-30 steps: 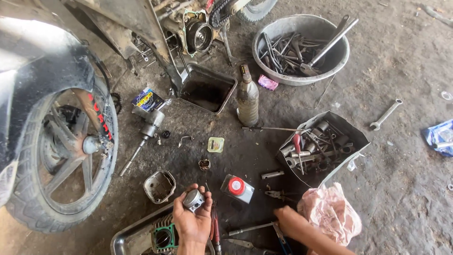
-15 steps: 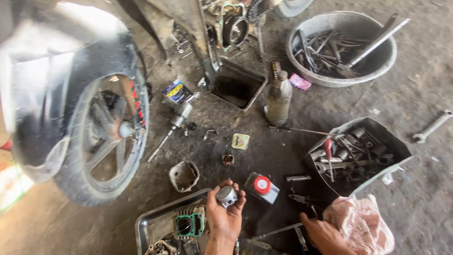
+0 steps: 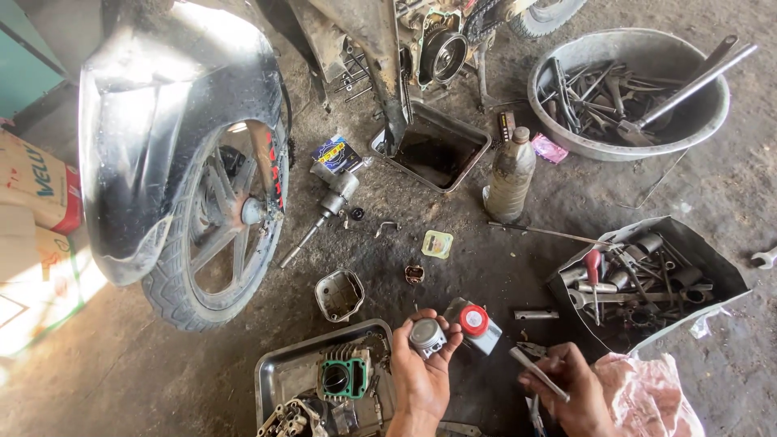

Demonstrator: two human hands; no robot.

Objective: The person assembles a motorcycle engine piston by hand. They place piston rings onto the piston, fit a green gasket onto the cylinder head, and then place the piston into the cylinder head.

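My left hand (image 3: 421, 374) is closed around a small silver piston (image 3: 426, 335), held up over the oily floor. My right hand (image 3: 566, 387) grips a thin metal tool (image 3: 537, 373) that points up and to the left. Just left of the left hand, a metal tray (image 3: 279, 374) holds an engine cylinder (image 3: 344, 376) with a green gasket and other small parts. A small can with a red cap (image 3: 475, 323) lies right beside the piston.
A motorcycle rear wheel (image 3: 218, 222) and fender stand at left. A drain pan (image 3: 433, 150) sits under the engine, a dirty bottle (image 3: 510, 174) beside it. A round basin of tools (image 3: 627, 93) is top right, a tool box (image 3: 647, 279) at right, a pink rag (image 3: 647, 396) below.
The view has shifted so everything sits further right and lower. My left hand still holds the piston; my right hand has lifted off the floor with the thin tool.
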